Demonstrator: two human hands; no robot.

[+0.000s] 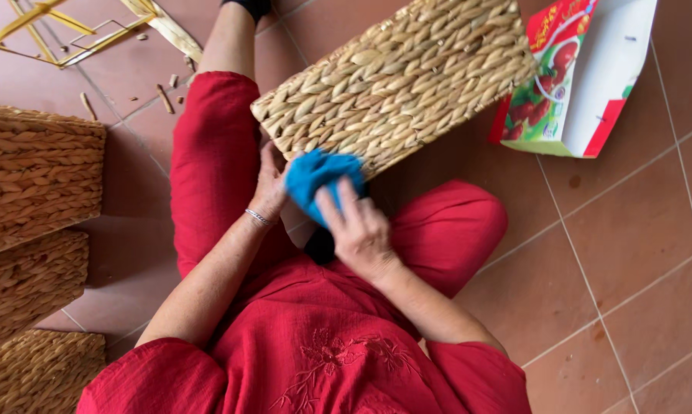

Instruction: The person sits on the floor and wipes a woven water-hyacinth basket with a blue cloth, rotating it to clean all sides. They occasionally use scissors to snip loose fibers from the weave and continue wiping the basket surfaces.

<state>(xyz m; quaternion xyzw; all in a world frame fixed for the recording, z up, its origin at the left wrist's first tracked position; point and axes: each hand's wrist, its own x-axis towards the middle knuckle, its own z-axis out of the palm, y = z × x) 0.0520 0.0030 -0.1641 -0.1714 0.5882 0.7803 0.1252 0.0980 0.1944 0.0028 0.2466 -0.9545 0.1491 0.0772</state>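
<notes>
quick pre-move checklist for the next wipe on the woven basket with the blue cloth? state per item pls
1. Blue cloth held under right hand: ok.
2. Cloth touching the woven basket at its near edge: ok.
3. Left hand steadying the basket's near corner: ok, though the fingers are partly hidden.
4. Basket resting on the lap, tilted: ok; how stable, cannot tell.
5. Printed carton beside the basket, apart from it: ok.
6. Cloth damp or dry: cannot tell.
</notes>
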